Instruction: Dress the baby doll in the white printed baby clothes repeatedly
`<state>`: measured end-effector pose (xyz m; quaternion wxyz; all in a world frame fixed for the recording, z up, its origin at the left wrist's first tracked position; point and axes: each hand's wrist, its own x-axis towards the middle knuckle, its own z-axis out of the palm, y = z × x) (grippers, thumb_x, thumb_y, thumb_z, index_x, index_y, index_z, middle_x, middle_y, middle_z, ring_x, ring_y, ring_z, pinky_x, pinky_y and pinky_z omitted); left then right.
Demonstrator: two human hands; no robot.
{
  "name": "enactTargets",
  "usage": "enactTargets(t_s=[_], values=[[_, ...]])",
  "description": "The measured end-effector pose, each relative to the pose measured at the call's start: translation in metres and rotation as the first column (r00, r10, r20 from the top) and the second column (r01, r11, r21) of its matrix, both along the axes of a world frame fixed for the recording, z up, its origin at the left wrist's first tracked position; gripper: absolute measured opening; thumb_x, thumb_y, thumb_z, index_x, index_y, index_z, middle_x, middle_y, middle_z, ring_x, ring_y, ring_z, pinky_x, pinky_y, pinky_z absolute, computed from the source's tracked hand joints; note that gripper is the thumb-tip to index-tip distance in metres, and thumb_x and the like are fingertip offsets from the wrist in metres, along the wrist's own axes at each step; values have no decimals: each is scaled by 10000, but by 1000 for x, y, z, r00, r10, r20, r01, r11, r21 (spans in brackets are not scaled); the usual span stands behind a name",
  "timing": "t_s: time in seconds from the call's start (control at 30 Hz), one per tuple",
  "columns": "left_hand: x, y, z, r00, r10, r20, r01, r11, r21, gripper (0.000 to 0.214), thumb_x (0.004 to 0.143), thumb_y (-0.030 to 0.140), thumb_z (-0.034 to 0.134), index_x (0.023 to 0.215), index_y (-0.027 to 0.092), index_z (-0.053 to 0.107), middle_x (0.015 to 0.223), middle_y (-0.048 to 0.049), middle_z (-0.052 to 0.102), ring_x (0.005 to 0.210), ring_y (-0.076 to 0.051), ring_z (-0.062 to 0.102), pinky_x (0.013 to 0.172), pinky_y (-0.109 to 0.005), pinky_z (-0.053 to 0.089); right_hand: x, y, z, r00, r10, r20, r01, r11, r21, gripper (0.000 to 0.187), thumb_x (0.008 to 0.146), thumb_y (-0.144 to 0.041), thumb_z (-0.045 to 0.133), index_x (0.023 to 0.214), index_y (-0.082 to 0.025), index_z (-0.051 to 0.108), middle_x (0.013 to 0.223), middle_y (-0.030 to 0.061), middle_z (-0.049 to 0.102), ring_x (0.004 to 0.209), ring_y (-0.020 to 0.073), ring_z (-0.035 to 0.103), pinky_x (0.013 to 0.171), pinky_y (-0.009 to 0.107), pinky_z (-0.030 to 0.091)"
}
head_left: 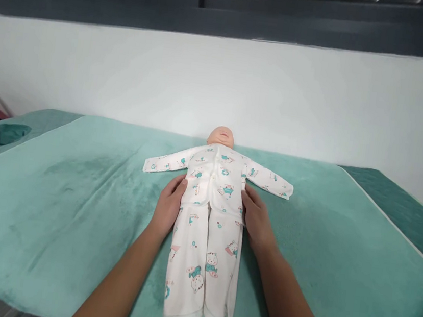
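Doll point(221, 136), one, face up on a green blanket point(75, 203), head at twelve o'clock, trousers point(189, 253) toward six. Step in hand, as judged: steadying or straightening the shirt point(219, 175) near its hem. Left hand point(169, 204) at nine o'clock, right hand point(258, 216) at three, both against the cloth; whether fingers pinch or merely cup, cannot tell. Next move would call for light, even handling. Appearance: white printed shirt, sleeves spread toward ten and two; trousers matching, legs side by side.
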<state>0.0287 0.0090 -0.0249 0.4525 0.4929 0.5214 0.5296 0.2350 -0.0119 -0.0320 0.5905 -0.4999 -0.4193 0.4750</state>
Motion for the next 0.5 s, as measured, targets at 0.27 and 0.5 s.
enactTargets(t_s=[0.27, 0.5], values=[[-49, -93, -23, 848, 104, -519, -4, 982, 190, 309, 949, 313, 432, 1163, 227, 637, 1289, -70, 602, 1200, -213, 547, 1051, -413, 411, 5, -80, -25, 982, -12, 188, 15, 1000, -15, 532, 871, -297, 533, 1400, -248, 507, 1424, 34, 533, 1317, 261, 489, 1146, 474, 321], [-196, -248, -103, 301, 472, -829, -288, 873, 393, 348, 873, 308, 512, 1205, 208, 550, 1350, -152, 525, 1223, -325, 516, 1039, -532, 417, 32, -179, -81, 985, -78, 154, 85, 996, -40, 736, 849, -398, 615, 1504, -218, 332, 1496, 98, 436, 1365, 287, 423, 1120, 423, 398]])
